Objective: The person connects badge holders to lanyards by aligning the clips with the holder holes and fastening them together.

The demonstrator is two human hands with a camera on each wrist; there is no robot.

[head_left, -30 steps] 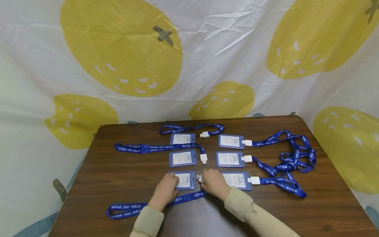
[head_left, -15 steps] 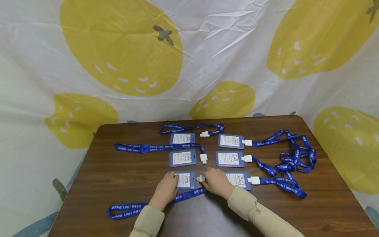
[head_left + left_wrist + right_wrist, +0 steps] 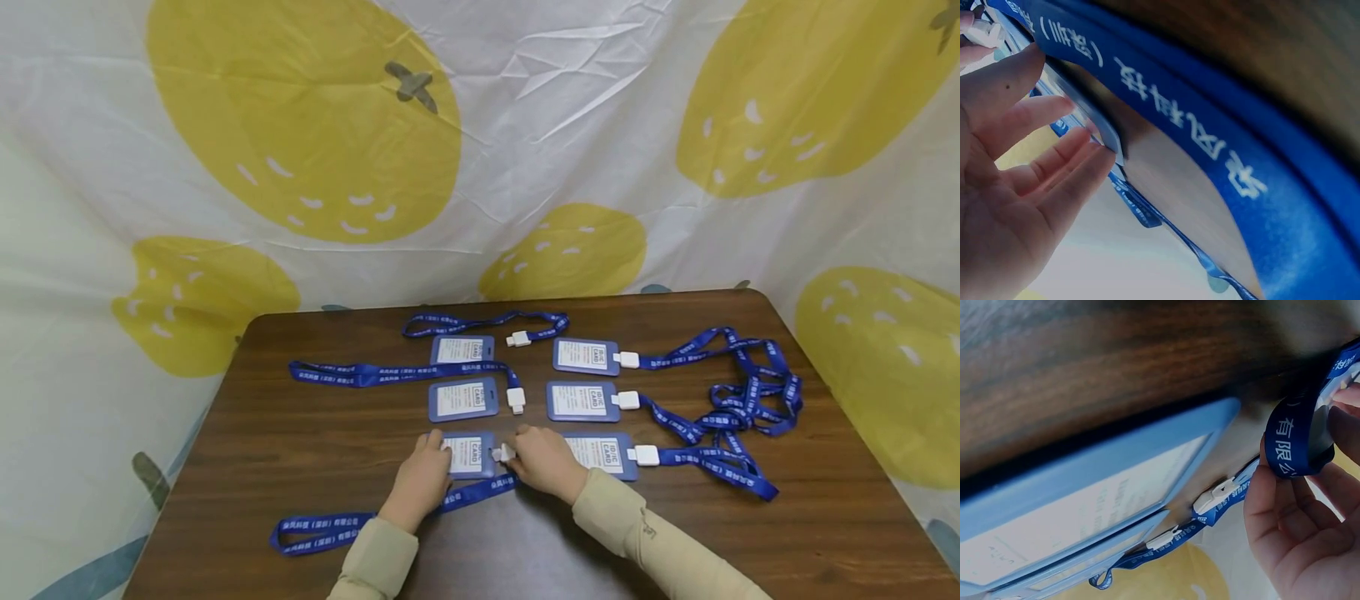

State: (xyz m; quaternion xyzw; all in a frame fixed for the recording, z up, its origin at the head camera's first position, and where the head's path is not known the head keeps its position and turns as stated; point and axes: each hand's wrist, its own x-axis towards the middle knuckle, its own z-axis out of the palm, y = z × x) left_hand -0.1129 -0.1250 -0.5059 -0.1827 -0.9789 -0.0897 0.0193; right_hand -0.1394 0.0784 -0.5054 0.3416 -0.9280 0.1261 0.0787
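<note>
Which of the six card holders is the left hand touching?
The front card holder of the left column, lowest of its three in the head view: the left hand touches its left end and none of the others.

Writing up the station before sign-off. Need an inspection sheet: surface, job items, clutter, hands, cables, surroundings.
Surface: dark wood-look table.
Job items: three right card holders clipped to right-side lanyards; far-left holder and middle-left holder unclipped; near-left holder has a white clip at its slot, can't tell if latched.
Clutter: right-side lanyards overlap in a loose heap.
Left hand: fingers touch the near-left holder's left end.
Right hand: fingers hold the near-left lanyard at its white clip.
Cables: nothing seen.
Surroundings: cloth with yellow fruit print hangs behind the table.
</note>
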